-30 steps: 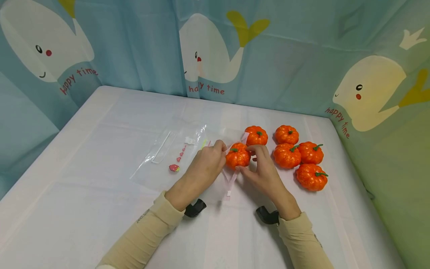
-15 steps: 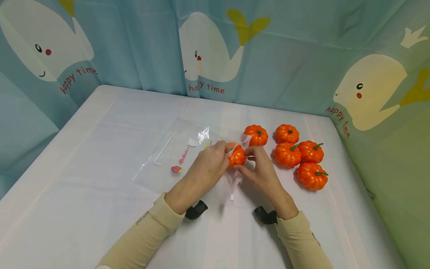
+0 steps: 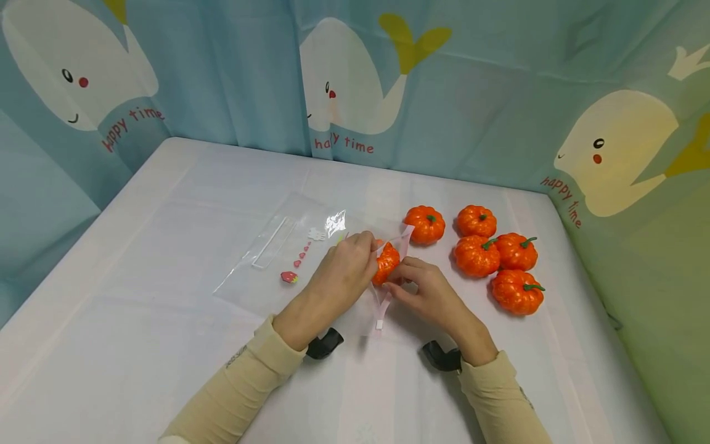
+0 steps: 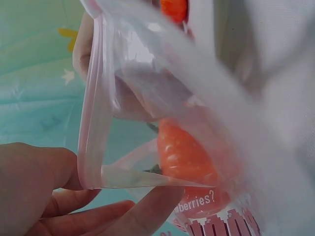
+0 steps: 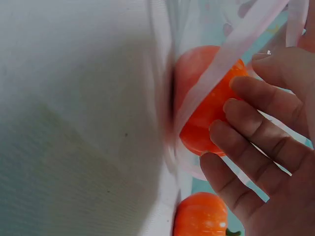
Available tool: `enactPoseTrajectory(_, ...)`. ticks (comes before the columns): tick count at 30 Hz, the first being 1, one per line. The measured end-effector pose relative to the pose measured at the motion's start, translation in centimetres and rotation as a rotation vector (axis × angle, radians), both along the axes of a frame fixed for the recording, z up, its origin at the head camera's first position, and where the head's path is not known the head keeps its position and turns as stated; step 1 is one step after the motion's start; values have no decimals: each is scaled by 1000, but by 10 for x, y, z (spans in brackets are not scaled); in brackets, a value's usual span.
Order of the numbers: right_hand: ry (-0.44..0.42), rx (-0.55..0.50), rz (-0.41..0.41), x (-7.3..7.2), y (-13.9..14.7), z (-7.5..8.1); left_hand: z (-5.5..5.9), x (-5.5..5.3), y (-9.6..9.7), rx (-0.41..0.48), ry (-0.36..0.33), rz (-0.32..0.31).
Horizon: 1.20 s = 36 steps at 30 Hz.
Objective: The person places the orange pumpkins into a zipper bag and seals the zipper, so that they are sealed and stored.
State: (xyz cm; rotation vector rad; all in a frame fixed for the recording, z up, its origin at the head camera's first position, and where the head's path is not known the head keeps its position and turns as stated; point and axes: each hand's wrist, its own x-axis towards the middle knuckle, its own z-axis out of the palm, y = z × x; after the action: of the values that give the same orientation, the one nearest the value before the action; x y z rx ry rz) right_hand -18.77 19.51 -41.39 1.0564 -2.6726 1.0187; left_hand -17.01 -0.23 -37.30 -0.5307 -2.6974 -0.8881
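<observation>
A clear plastic zip bag (image 3: 266, 290) with pink edging and strawberry prints lies flat, its mouth spread toward the right. My left hand (image 3: 345, 268) pinches the edge of that mouth between thumb and fingers; the left wrist view shows the pink zip strip (image 4: 92, 118) by the fingertips. Inside the mouth sits a small orange toy pumpkin (image 3: 387, 264), partly covered by the bag. The fingertips of my right hand (image 3: 424, 287) touch the pumpkin's right side, fingers loosely extended. Through the plastic, the left wrist view also shows a green-stemmed pumpkin (image 4: 184, 155).
One more pumpkin (image 3: 424, 225) stands just behind the bag's mouth. To the right are several others, among them a front one (image 3: 517, 292). A white slider (image 3: 379, 324) hangs at the bag's near corner. A whale-printed curtain (image 3: 488, 123) borders the white table (image 3: 166, 345).
The pumpkin has gone leftward into the bag's mouth. My right hand has followed it, its earlier grip loosened to a touch. My left hand stays at the bag's edge.
</observation>
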Motion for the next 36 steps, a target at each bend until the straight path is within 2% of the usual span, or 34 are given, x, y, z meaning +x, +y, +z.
enactPoseTrajectory(3,24,8,16,0,1,1,0,0,0,-12,-3,2)
enactPoseTrajectory(9,133,-43,-30,-1,3,2,-1,-1,-2,-29,-8,9)
enactPoseTrajectory(15,161,-31,16,-2,2,-2,-3,-3,-3,-48,3,21)
enactPoseTrajectory(27,91,-24,27,2,-1,-3,-2,-1,-3,-33,-39,1)
enactPoseTrajectory(36,99,-32,34,1,-8,-8,2,-2,-6,-6,-25,-12)
